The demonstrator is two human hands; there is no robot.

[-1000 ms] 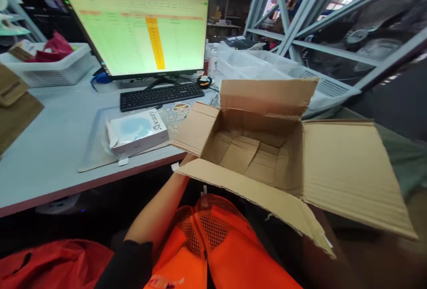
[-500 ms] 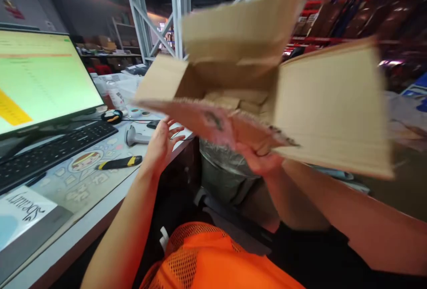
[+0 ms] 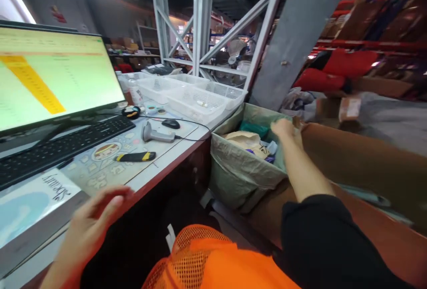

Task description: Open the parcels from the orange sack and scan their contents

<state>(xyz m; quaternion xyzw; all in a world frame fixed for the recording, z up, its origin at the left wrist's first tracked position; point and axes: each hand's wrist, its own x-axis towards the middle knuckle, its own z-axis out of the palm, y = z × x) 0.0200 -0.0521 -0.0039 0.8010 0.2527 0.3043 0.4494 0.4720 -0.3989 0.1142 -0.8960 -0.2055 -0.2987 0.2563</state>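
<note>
My right hand (image 3: 283,128) reaches out over a green-lined waste bin (image 3: 247,164), its fingers at the top edge of a large brown cardboard box (image 3: 363,160). The box lies low at the right, and only an outer wall shows. Whether those fingers grip the edge is hidden. My left hand (image 3: 90,217) is blurred above the desk's front edge, fingers apart and holding nothing. A white printed box (image 3: 43,204) lies on the desk just beyond it.
On the desk mat lie a handheld barcode scanner (image 3: 156,133), a yellow-and-black utility knife (image 3: 135,156), a mouse (image 3: 171,123) and a keyboard (image 3: 63,148). White plastic baskets (image 3: 190,102) stand behind the bin. A steel rack post (image 3: 293,39) rises at the back right.
The cardboard box has dropped from in front of me to low at the right, hiding its inside. My left hand has left the box and moved toward the desk, and the view has turned right.
</note>
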